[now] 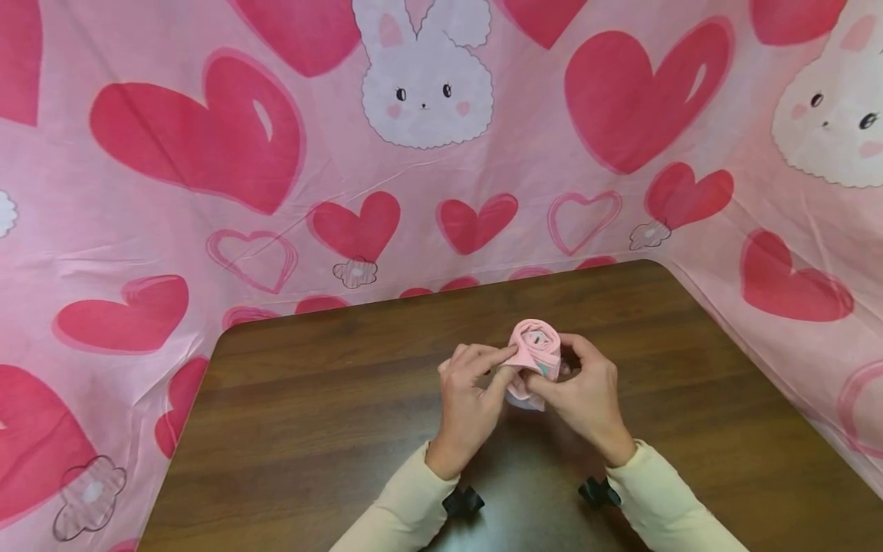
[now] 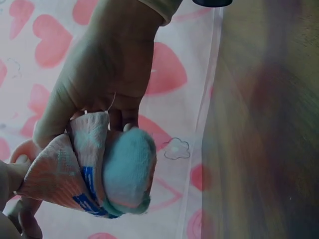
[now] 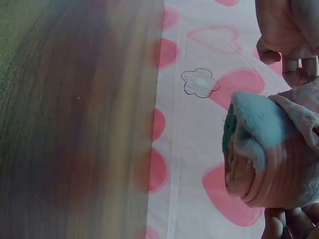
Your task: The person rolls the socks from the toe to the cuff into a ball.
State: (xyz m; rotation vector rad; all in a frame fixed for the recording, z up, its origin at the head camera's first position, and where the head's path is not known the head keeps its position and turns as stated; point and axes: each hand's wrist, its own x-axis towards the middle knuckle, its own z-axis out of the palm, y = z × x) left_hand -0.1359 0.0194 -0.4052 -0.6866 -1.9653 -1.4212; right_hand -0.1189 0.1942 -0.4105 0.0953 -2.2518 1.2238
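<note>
A rolled-up bundle of socks (image 1: 536, 337), pink with pale grey-blue parts, is held above the table between both hands. Its spiral end faces up in the head view. In the left wrist view the knitted cuff with blue markings wraps part of the sock roll (image 2: 127, 169), and a rounded grey-blue part sticks out. My left hand (image 1: 471, 395) pinches the cuff edge between thumb and fingers. On the other side my right hand (image 1: 586, 391) grips the roll, its thumb at the near side. The right wrist view shows layered folds on the sock bundle (image 3: 264, 144).
The brown wooden table (image 1: 331, 399) lies under both hands. A pink cloth (image 1: 414, 176) with hearts and rabbit faces hangs behind and along the sides. Black wrist mounts (image 1: 464, 502) sit beside the cream sleeves (image 1: 407, 498).
</note>
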